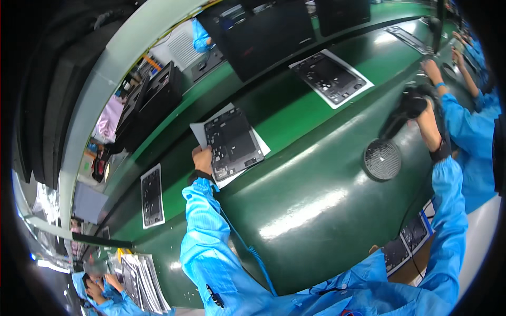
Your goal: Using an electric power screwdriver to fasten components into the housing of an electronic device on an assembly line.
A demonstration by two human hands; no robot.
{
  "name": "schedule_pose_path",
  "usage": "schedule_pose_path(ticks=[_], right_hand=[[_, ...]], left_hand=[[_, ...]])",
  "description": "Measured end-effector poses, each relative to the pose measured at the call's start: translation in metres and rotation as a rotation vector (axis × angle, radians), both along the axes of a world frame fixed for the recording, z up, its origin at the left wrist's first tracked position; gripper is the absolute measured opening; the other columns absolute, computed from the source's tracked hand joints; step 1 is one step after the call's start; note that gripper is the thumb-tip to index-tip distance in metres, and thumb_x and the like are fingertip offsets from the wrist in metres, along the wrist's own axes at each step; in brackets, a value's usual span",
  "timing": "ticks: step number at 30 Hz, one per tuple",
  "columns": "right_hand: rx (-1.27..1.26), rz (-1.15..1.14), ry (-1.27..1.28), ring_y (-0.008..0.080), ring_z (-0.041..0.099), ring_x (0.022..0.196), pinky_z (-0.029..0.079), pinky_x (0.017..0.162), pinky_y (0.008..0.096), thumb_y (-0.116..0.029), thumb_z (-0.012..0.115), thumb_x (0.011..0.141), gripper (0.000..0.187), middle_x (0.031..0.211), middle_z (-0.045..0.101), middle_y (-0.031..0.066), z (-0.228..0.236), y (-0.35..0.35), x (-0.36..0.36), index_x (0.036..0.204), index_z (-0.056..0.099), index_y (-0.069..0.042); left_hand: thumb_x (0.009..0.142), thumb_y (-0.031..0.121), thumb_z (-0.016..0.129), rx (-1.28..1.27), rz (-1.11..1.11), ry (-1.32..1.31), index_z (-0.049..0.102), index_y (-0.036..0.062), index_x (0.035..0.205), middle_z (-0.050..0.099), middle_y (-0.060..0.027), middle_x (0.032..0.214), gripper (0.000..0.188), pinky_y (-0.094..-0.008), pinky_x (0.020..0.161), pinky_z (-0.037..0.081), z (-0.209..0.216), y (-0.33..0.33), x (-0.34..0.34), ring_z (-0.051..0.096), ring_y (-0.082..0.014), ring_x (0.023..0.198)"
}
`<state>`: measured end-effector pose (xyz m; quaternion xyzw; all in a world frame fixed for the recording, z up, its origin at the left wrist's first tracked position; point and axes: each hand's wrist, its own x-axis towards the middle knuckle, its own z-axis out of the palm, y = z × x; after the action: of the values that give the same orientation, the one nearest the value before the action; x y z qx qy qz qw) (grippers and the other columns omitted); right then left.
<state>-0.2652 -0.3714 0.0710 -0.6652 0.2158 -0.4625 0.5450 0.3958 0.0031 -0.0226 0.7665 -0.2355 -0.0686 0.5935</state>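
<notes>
My left hand (pixel 202 159) is closed on the near left edge of a dark grey tablet housing (pixel 234 139). Small white and black pieces dot the housing, which lies over white sheets (pixel 261 145) on the green bench. Out to the right, my right hand (pixel 429 124) has its fingers wrapped round a black device (pixel 403 110), whose exact kind I cannot make out. Just below that device sits a round disc with a grey mesh face (pixel 382 159). A blue coiled cord (pixel 255 258) hangs beside my left forearm.
More housings on white sheets lie farther right (pixel 329 76) and to the left (pixel 152 197). Black bins (pixel 263 37) stand behind the bench. Co-workers' blue sleeves (pixel 464 118) are close on the right. A person (pixel 100 289) sits lower left by stacked sheets (pixel 142 282).
</notes>
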Motion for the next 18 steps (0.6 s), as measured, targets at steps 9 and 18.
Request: schedule_pose_path(ticks=[9,18], right_hand=[[-0.501,-0.518,0.838,0.0410,0.069,0.101,0.054,0.090,0.0469,-0.034,0.069,0.088,0.052,0.107,0.070,0.0257,-0.027,-0.161,0.121,0.127,0.061,0.002],[-0.409,-0.526,0.902,0.0426,0.066,0.107,0.053,0.094,0.0470,-0.023,0.076,0.077,0.036,0.110,0.070,0.0249,-0.029,-0.104,0.175,0.105,0.071,-0.001]], left_hand=[[0.097,0.031,0.068,-0.025,-0.459,0.146,0.055,-0.0073,0.137,0.064,-0.0236,0.128,0.057,-0.0379,0.097,0.052,0.075,-0.182,-0.210,0.061,-0.0290,0.123],[0.098,0.026,0.063,-0.211,-0.627,0.787,0.036,-0.0057,0.146,0.023,-0.0318,0.156,0.064,-0.0599,0.112,0.040,0.111,-0.298,-0.300,0.036,-0.0455,0.141]])
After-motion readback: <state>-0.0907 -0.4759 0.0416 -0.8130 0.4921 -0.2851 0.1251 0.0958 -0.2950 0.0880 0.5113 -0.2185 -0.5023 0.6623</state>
